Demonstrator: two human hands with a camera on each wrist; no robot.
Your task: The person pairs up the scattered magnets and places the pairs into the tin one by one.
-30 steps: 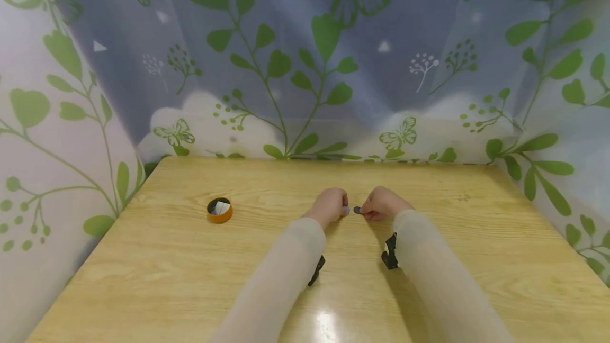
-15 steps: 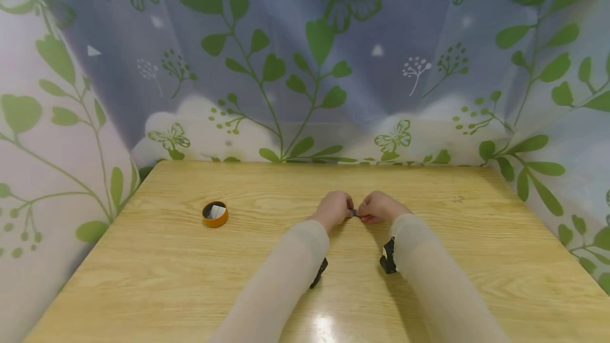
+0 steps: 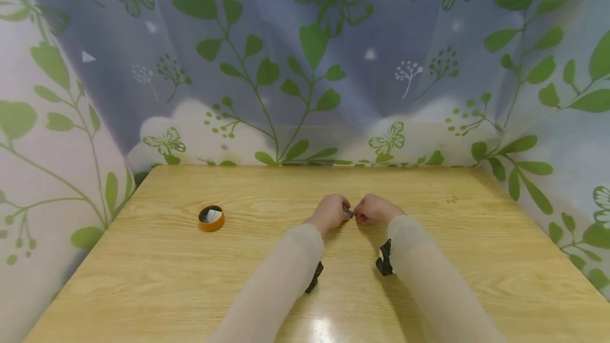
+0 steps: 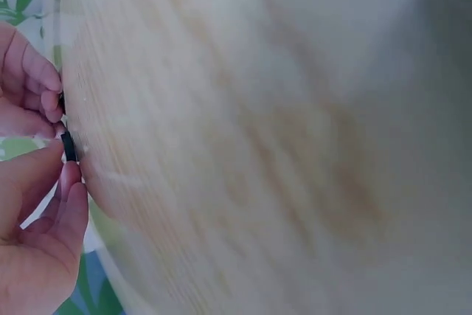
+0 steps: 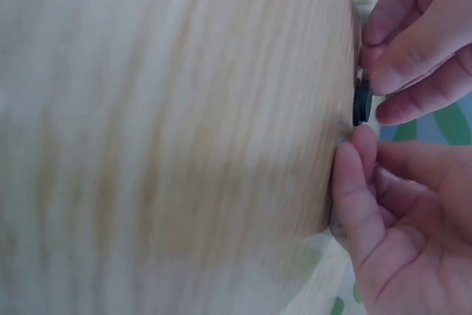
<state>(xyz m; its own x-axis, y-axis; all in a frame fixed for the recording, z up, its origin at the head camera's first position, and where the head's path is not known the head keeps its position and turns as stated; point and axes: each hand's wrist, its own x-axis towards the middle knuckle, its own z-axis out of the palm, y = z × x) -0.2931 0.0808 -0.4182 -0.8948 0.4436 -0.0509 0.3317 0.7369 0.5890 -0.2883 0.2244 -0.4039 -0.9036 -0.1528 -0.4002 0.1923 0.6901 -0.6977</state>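
Small dark discs [image 5: 361, 105] are between my two hands, low over the wooden table; in the right wrist view they look layered. With thumb and fingertips my left hand [image 3: 330, 211] pinches a dark disc [image 4: 69, 146], its edge showing in the left wrist view. Facing it, my right hand [image 3: 377, 209] has curled fingers with the tips at the discs; a dark bit shows by them in the left wrist view. The fingertips of both hands nearly meet. How much of a disc the right fingers cover is hidden, and its exact kind is too small to tell.
At the left of the wooden table [image 3: 143, 258] stands a small round orange container [image 3: 212, 225], dark inside, with white pieces in it. A leaf-patterned curtain [image 3: 267, 136] closes off the back and sides. Black wrist cameras sit under both sleeves.
One second ago each hand held a separate disc with a gap between. The hands have come together and the discs now meet at the fingertips. The head view has shifted slightly.
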